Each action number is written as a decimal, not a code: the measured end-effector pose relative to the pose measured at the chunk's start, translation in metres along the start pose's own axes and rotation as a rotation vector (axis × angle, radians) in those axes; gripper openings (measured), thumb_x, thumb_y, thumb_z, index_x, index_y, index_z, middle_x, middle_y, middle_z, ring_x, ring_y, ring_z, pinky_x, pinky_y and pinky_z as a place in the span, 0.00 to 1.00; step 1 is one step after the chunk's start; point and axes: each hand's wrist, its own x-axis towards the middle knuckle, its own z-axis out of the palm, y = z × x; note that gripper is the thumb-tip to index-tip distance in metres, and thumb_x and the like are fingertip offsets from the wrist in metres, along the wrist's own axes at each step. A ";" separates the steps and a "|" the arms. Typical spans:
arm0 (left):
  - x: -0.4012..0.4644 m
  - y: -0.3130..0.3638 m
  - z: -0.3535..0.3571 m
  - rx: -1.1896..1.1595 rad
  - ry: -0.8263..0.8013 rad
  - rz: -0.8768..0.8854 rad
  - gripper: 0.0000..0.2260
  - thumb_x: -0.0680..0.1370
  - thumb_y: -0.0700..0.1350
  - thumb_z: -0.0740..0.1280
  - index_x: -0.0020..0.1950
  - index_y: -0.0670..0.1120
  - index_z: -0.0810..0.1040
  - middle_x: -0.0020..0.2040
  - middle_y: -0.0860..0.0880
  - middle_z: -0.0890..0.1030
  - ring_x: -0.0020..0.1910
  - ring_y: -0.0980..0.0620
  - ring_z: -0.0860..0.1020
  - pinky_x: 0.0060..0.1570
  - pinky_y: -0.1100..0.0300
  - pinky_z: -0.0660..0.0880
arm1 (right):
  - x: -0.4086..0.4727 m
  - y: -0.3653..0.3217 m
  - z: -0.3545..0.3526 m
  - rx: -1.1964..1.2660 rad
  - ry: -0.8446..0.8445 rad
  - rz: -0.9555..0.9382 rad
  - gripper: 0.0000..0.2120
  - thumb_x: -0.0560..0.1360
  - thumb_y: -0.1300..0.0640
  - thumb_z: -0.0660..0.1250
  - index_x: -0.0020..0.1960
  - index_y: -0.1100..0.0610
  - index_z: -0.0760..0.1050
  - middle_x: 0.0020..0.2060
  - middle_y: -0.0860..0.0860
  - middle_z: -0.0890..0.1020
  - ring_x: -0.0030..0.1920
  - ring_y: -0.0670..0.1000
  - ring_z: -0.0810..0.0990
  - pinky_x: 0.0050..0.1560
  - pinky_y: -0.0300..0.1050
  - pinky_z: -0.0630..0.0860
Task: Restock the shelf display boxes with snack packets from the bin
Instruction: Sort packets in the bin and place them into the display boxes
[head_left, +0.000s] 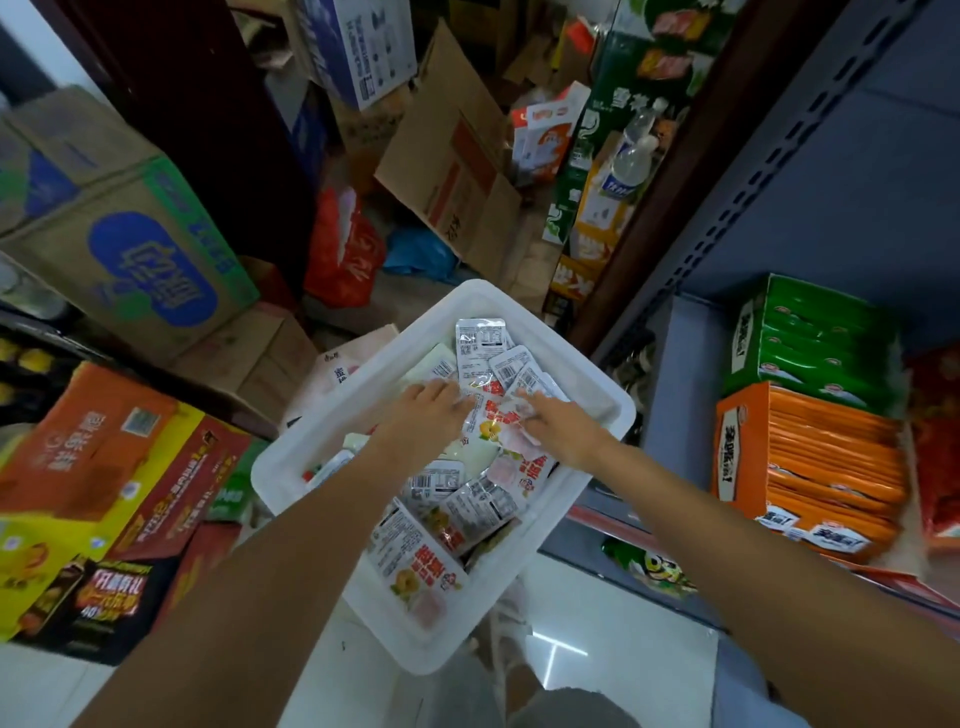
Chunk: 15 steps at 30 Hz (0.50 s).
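Observation:
A white plastic bin (582, 499) in the middle of the head view holds several clear and white snack packets (415, 551) with red print. Both my hands reach into it. My left hand (428, 410) rests on the packets near the bin's middle, fingers reaching toward a packet. My right hand (558, 423) grips a packet (511, 439) beside it. On the grey shelf (675, 395) at the right stand an orange display box (810, 467) and, behind it, a green display box (815, 343), both filled with packets.
Stacked cardboard cartons (130, 249) crowd the left side and the back. A red plastic bag (343, 249) and a blue bag (421, 252) lie on the floor beyond the bin. Red packets (940, 467) sit at the shelf's far right. White tiled floor (597, 623) shows below.

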 end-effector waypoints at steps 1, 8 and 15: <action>-0.003 -0.001 -0.006 -0.015 0.006 0.021 0.22 0.62 0.46 0.79 0.55 0.47 0.81 0.48 0.46 0.83 0.45 0.46 0.82 0.42 0.54 0.78 | -0.002 0.002 -0.003 0.051 0.042 -0.008 0.17 0.81 0.58 0.55 0.67 0.63 0.69 0.58 0.61 0.76 0.54 0.59 0.76 0.49 0.46 0.69; -0.018 -0.014 -0.031 -0.725 0.148 -0.655 0.10 0.82 0.40 0.58 0.46 0.37 0.74 0.38 0.36 0.79 0.39 0.38 0.79 0.36 0.52 0.70 | -0.031 0.000 -0.029 0.630 0.399 0.091 0.08 0.77 0.66 0.59 0.49 0.65 0.77 0.44 0.65 0.81 0.45 0.64 0.81 0.48 0.56 0.79; -0.026 -0.009 -0.067 -1.092 0.289 -0.565 0.13 0.83 0.42 0.55 0.40 0.41 0.69 0.34 0.41 0.72 0.39 0.38 0.73 0.36 0.56 0.58 | -0.067 -0.020 -0.058 0.719 0.327 -0.090 0.05 0.75 0.66 0.65 0.48 0.57 0.77 0.39 0.49 0.82 0.32 0.40 0.81 0.33 0.33 0.78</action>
